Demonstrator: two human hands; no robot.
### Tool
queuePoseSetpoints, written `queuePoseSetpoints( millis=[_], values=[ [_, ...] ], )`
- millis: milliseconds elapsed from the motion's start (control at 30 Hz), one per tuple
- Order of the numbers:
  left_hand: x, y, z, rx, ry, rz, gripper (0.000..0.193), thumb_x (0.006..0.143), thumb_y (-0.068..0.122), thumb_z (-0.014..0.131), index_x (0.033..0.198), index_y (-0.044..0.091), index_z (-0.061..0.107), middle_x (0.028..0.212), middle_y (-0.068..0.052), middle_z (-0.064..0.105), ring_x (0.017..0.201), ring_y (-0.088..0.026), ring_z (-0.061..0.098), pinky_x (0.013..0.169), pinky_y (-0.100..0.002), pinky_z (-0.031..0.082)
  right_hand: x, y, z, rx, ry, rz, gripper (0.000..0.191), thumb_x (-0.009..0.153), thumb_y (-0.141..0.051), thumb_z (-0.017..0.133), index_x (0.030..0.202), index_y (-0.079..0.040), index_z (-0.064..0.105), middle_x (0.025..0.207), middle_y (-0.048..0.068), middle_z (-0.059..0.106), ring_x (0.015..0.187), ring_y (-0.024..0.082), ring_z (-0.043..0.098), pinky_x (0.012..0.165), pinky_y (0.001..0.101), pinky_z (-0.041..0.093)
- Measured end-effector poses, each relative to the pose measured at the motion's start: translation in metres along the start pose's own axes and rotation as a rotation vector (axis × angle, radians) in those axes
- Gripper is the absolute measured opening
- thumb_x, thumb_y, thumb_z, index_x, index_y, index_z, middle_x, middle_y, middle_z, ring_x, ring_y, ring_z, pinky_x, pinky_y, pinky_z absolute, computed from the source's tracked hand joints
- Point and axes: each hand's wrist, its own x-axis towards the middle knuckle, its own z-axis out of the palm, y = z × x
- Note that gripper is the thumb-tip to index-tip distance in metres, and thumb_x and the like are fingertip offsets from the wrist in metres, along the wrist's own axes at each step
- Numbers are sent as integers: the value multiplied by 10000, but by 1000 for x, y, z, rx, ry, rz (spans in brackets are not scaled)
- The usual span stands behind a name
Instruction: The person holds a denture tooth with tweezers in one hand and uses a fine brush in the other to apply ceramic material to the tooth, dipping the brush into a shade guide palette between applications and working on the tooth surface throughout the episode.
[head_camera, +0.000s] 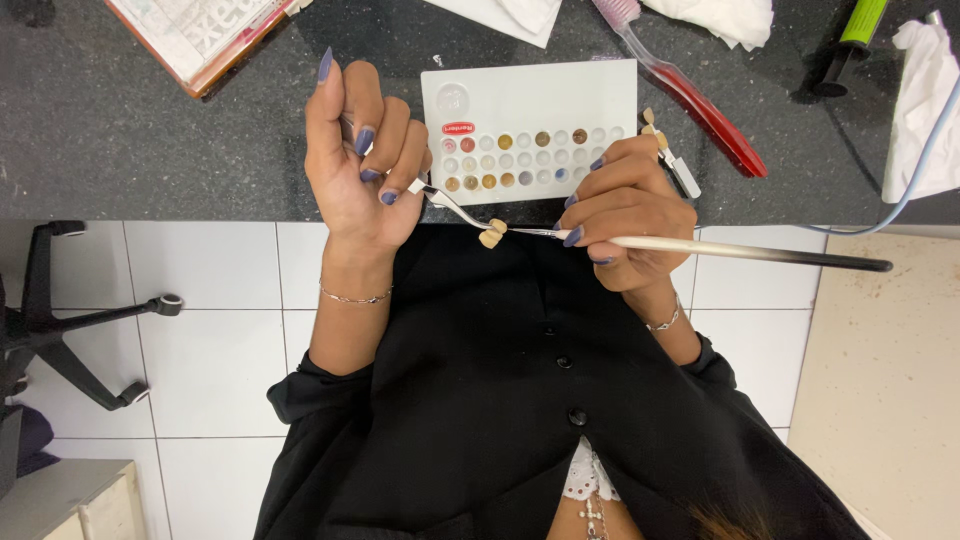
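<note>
Left hand (362, 165) pinches thin metal tweezers (448, 202) clamping small cream tooth-shaped pieces (491, 233). Right hand (628, 215) grips a slender pale-handled brush (740, 251), tip touching them. Behind: glossy white rectangular palette (530, 100) with round wells.

Top edge cuts off the red toothbrush (690, 85), the green pen (850, 45) and the booklet (205, 35). Left hand (362, 160) conceals the tweezers' (445, 200) upper shaft. Brush tip (530, 232) too fine to resolve; palette (530, 125) well contents indistinct.
</note>
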Motion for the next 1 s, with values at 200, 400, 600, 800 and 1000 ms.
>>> queuePoseSetpoints(
  millis=[200,400,600,800,1000],
  values=[
    [0,0,0,1,-2,3,525,1178,404,312,722,147,343,471,26,286,348,-73,242,351,-215,158,0,1,0,-2,11,-6,333,1023,-404,625,831,-134,658,725,13,713,754,188,638,798,357,438],
    [0,-1,-1,2,-2,1,526,1177,405,309,719,149,343,466,30,280,343,-71,242,348,-211,157,-1,0,-1,-19,-8,3,347,1033,-413,611,827,-136,650,724,8,711,765,186,641,812,362,443],
    [0,0,-2,7,-4,2,528,1178,407,310,720,148,343,465,29,279,344,-73,243,353,-215,158,-1,-1,-1,-29,-8,14,365,1038,-421,602,815,-136,644,725,8,710,767,186,638,825,371,445],
    [0,-1,-2,12,-10,7,529,1177,408,314,717,149,344,463,29,277,342,-72,238,349,-212,158,0,0,0,-8,5,0,374,1030,-423,607,799,-132,647,720,5,703,758,186,634,819,369,448],
    [0,0,-2,7,-13,2,530,1179,409,314,719,148,347,464,31,277,345,-72,239,355,-212,160,-1,-1,-1,-14,-17,16,363,1033,-416,608,807,-135,647,723,8,704,760,190,637,819,374,446]
  ],
)
